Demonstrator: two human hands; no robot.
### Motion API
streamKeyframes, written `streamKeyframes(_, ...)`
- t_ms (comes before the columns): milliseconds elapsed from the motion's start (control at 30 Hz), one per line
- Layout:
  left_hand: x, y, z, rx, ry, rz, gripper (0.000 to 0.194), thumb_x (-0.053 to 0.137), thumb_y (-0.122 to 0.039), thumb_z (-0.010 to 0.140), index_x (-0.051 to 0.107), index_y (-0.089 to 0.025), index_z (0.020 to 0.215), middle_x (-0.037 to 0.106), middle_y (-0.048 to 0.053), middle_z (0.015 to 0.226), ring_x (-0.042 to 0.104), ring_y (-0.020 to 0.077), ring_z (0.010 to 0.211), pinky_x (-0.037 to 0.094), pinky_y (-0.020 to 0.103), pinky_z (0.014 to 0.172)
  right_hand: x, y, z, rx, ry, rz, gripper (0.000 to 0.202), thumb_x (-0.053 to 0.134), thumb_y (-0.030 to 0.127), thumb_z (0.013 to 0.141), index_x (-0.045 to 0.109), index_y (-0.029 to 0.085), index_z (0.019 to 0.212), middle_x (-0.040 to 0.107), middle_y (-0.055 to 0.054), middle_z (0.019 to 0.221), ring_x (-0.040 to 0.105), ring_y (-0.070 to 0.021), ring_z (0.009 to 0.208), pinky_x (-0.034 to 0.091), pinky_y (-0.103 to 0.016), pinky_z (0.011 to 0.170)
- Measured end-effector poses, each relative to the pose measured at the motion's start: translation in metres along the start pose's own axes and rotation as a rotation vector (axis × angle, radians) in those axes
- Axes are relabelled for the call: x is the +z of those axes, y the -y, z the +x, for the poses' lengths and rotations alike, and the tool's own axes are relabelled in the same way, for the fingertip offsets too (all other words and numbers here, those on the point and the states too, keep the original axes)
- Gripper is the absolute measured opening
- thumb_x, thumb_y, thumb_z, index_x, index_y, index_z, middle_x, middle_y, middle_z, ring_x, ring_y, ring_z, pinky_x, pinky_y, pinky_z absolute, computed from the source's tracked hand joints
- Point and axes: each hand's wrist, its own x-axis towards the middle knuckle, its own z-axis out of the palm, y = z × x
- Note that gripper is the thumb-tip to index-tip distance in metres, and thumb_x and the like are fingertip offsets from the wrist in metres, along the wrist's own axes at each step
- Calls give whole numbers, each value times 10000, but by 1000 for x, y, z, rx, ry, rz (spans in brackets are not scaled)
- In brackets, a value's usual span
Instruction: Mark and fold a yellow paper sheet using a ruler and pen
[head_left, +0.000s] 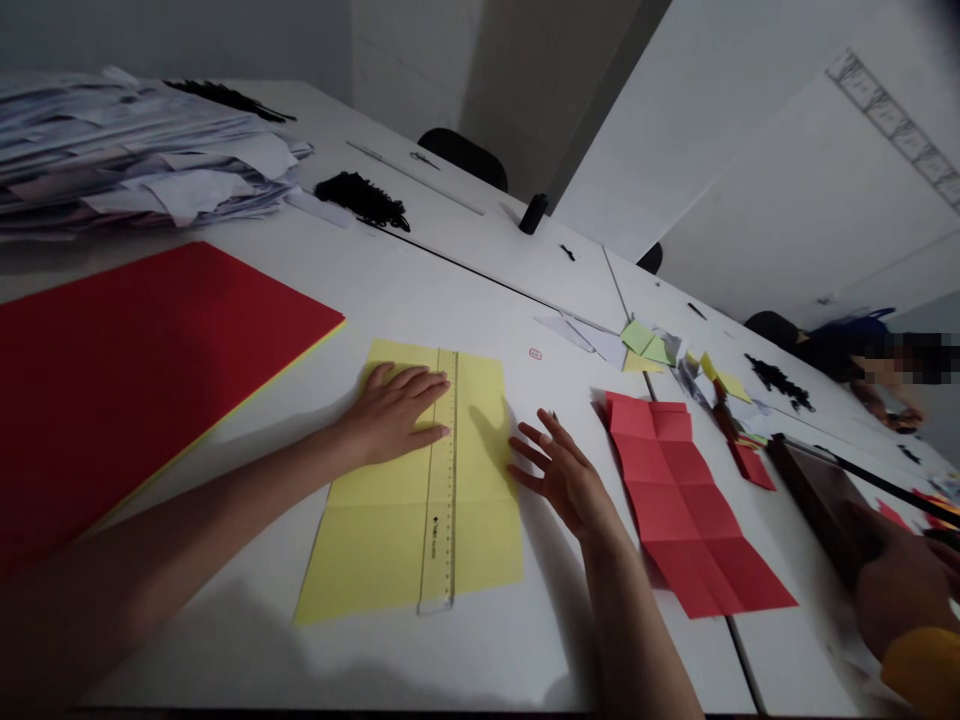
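Observation:
A creased yellow sheet [487,450] lies on the white table, with a clear ruler [441,500] placed lengthwise across it. My left hand [397,412] rests flat on the sheet's upper left part, fingers spread, their tips touching the ruler. My right hand [564,475] is raised just beyond the sheet's right edge, fingers apart and holding nothing. Farther right, a red sheet [686,500] with a grid of folds lies partly raised along its creases.
Large red sheets [172,370] lie at the left below a paper pile [150,165]. Black yarn [364,200] and a black cylinder [533,214] stand farther back. At right, another person's hand [904,580] is by a dark box [817,500]; paper scraps [649,345] lie behind.

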Motion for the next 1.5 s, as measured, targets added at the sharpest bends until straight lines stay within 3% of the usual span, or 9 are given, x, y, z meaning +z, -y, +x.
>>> streamKeyframes(167, 1, 1, 0, 6, -16, -9, 560, 404, -540, 911, 418, -267, 1400, 409, 46, 1482, 320, 264, 1364, 97, 466, 1116, 0, -2, 3, 37, 30, 69, 687, 696, 427, 786, 405, 305, 1396, 488, -107, 1415, 560, -293, 1208, 428, -522, 1035)
streamKeyframes(300, 3, 1, 0, 14, -37, -10, 559, 404, -543, 912, 420, -270, 1400, 425, 46, 1471, 334, 269, 1359, 100, 464, 1117, -3, 2, 1, 22, 25, 63, 684, 694, 431, 789, 414, 283, 1395, 536, -118, 1368, 545, -294, 1227, 395, -531, 1057)
streamKeyframes(600, 2, 1, 0, 16, -34, -16, 572, 400, -545, 911, 411, -270, 1412, 430, 46, 1465, 332, 275, 1359, 104, 463, 1116, -11, 19, -21, 26, 122, -179, 666, 633, 435, 850, 339, 349, 1441, 443, -95, 1453, 438, -295, 1323, 476, -548, 972)
streamKeyframes(800, 3, 2, 1, 14, -18, 11, 576, 397, -550, 916, 412, -247, 1405, 416, 50, 1476, 321, 253, 1362, 91, 455, 1113, -8, 16, -18, 34, 115, -116, 674, 639, 426, 848, 336, 326, 1441, 391, -96, 1486, 371, -297, 1367, 502, -532, 954)
streamKeyframes(1033, 3, 3, 0, 20, -25, 30, 573, 398, -547, 919, 403, -246, 1407, 422, 53, 1472, 327, 257, 1359, 107, 455, 1107, -12, 8, -9, 66, 105, 18, 709, 649, 456, 837, 318, 320, 1448, 445, -118, 1448, 509, -288, 1253, 502, -507, 933)
streamKeyframes(1233, 3, 3, -1, 10, -11, 26, 572, 386, -549, 921, 405, -250, 1408, 414, 50, 1480, 325, 265, 1362, 108, 464, 1107, -16, 2, -3, 70, 116, 17, 571, 662, 412, 826, 482, 266, 1349, 606, -106, 1286, 635, -230, 1036, 519, -376, 816)
streamKeyframes(1333, 3, 3, 0, 20, -17, 26, 574, 386, -549, 922, 408, -240, 1405, 413, 50, 1480, 325, 266, 1362, 118, 466, 1105, -11, -2, -2, 70, 167, -7, 496, 675, 367, 816, 554, 246, 1281, 657, -82, 1199, 641, -208, 1007, 500, -356, 846)
streamKeyframes(1500, 3, 3, 0, 16, -22, 22, 560, 380, -546, 925, 416, -254, 1401, 421, 44, 1476, 330, 268, 1362, 119, 466, 1105, -1, -20, 3, -73, 254, -147, 406, 654, 392, 833, 601, 253, 1211, 699, -53, 1085, 656, -197, 962, 493, -352, 872)
